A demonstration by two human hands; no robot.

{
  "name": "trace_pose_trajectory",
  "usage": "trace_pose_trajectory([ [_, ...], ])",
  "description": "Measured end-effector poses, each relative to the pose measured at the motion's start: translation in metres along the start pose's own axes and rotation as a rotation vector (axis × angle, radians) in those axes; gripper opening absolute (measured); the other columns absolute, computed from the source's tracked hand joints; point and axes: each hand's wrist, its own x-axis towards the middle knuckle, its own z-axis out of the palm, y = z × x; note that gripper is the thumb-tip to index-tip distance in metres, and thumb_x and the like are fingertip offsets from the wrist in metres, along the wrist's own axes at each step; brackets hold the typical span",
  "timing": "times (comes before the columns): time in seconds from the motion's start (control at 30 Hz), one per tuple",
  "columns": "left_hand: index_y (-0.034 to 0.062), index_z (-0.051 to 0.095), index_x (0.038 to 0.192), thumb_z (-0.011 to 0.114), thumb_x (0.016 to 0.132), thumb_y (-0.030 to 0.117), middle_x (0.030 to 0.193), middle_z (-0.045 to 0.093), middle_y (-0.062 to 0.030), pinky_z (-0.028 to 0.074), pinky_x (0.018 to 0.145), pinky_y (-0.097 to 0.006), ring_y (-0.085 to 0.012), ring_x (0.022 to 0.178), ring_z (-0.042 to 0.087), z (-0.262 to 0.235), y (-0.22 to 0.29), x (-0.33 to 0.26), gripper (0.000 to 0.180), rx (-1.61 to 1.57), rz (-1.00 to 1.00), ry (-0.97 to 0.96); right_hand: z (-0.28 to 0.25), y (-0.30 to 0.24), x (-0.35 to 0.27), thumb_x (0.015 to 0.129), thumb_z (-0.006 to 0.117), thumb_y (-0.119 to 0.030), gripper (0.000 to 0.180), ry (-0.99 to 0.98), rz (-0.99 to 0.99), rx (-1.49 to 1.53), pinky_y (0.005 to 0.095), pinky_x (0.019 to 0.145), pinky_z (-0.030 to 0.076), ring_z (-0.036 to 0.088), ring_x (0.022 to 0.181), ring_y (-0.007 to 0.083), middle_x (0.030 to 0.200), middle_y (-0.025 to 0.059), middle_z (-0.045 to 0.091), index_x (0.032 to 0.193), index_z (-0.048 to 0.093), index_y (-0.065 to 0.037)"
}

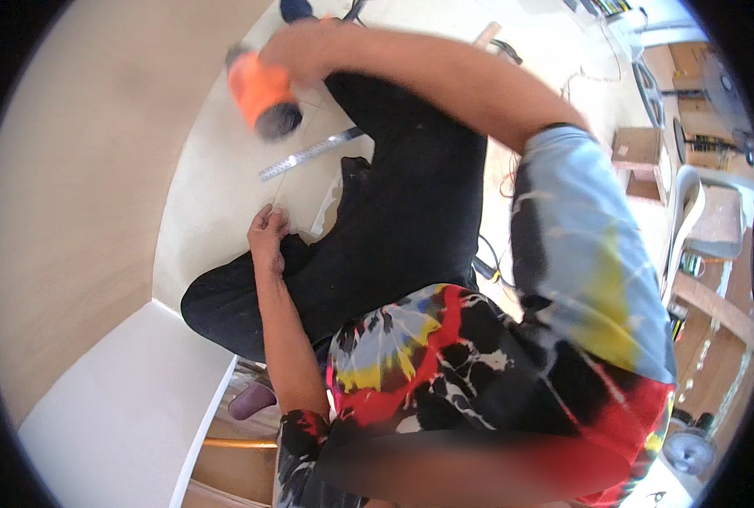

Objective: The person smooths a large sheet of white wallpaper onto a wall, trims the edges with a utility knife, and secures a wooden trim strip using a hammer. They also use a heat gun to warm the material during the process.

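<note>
My right hand (302,49) is stretched far out and grips an orange tool (262,91) with a dark grey end, blurred by motion, above a pale wooden board (216,195). A metal ruler (311,154) lies on the board just below the tool. With its fingers curled, my left hand (267,233) rests on my black-trousered knee (250,292) at the board's edge and holds nothing that I can see. My legs in black trousers kneel across the board.
A white panel (131,406) lies at the lower left. Cardboard boxes (639,152), a fan (720,93), a white chair (686,212) and cables (488,269) stand on the right. A purple shoe (251,400) shows under my left arm.
</note>
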Motion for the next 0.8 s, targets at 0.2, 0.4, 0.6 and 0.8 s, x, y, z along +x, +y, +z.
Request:
trace_pose_trajectory([
  [0.2,-0.0073,0.051,0.144,0.068,0.100,0.017,0.114,0.067,-0.0132,0.056,0.086,-0.033,-0.0199,0.099,0.066,0.014,-0.011,-0.003,0.052,0.001,-0.016,-0.045,-0.046,0.163,-0.226,0.080,0.069,-0.015,0.020,0.537,0.508,-0.060,0.0521,0.087,0.053,0.066,0.098,0.0449,0.097,0.0256,0.070,0.094,0.071,0.000],
  [0.4,-0.0088,0.055,0.139,0.067,0.101,0.016,0.104,0.071,-0.0104,0.055,0.082,-0.029,-0.0150,0.089,0.067,0.012,-0.009,-0.007,0.047,0.143,0.077,-0.023,0.078,0.233,-0.395,0.090,0.067,-0.025,0.032,0.556,1.201,-0.129,0.0520,0.081,0.055,0.069,0.092,0.0430,0.096,0.0228,0.072,0.113,0.065,-0.003],
  [0.6,-0.0060,0.059,0.136,0.061,0.103,0.019,0.110,0.074,-0.0137,0.055,0.085,-0.036,-0.0242,0.095,0.069,-0.012,-0.069,0.018,0.041,0.442,0.377,-0.108,0.232,0.202,-0.460,0.087,0.068,-0.029,0.047,0.500,1.796,-0.047,0.0546,0.094,0.054,0.065,0.111,0.0502,0.121,0.0291,0.066,0.123,0.060,0.001],
  [0.8,-0.0021,0.061,0.131,0.059,0.102,0.019,0.113,0.072,-0.0143,0.056,0.086,-0.040,-0.0290,0.100,0.069,-0.003,-0.109,0.035,0.036,0.824,0.599,-0.127,0.261,0.181,-0.407,0.086,0.071,-0.031,0.047,0.616,1.451,-0.249,0.0514,0.094,0.054,0.065,0.102,0.0465,0.122,0.0262,0.063,0.125,0.064,-0.005],
])
